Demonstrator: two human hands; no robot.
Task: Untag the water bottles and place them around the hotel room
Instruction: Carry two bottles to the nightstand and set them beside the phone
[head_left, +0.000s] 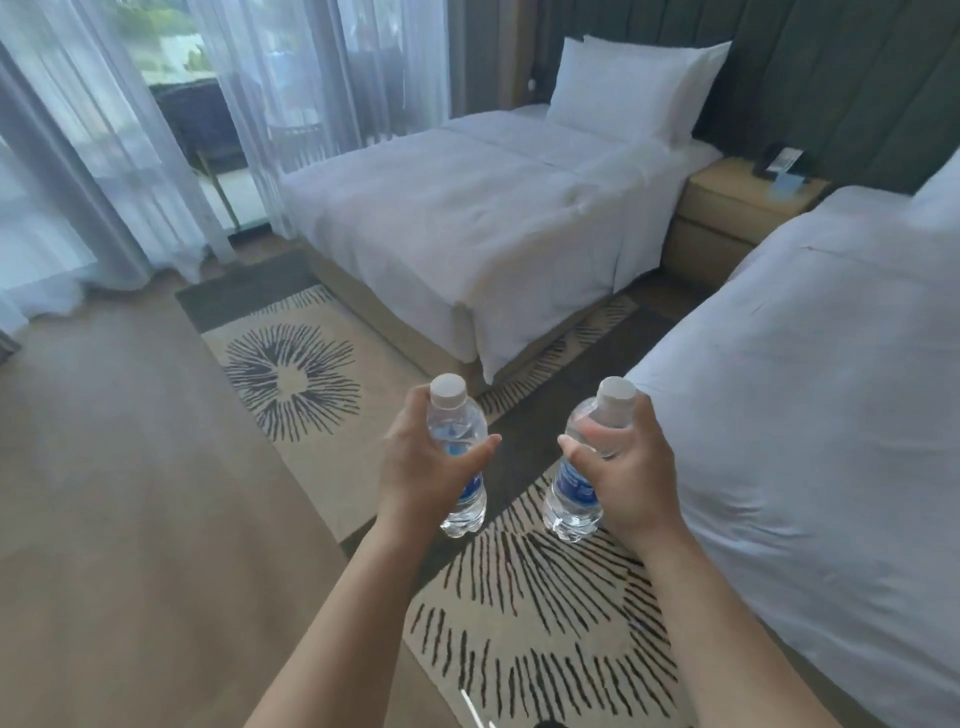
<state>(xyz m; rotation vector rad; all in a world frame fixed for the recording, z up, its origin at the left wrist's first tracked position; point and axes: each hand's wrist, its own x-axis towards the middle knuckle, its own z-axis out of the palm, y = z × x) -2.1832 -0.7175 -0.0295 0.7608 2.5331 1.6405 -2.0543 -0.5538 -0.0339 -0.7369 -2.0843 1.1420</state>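
Note:
I hold two clear plastic water bottles with white caps and blue labels, both upright above the rug. My left hand (421, 467) is wrapped around the left water bottle (457, 426). My right hand (628, 462) grips the right water bottle (576, 488) around its upper half. The two bottles are a short gap apart at chest height. No tag shows on either bottle.
A white bed (467, 223) with pillows (634, 88) stands ahead, and a second white bed (810, 405) lies at the right. Between them at the back is a wooden nightstand (727, 208) with small items. A patterned rug (519, 597) covers the floor; sheer curtains (104, 156) hang at the left.

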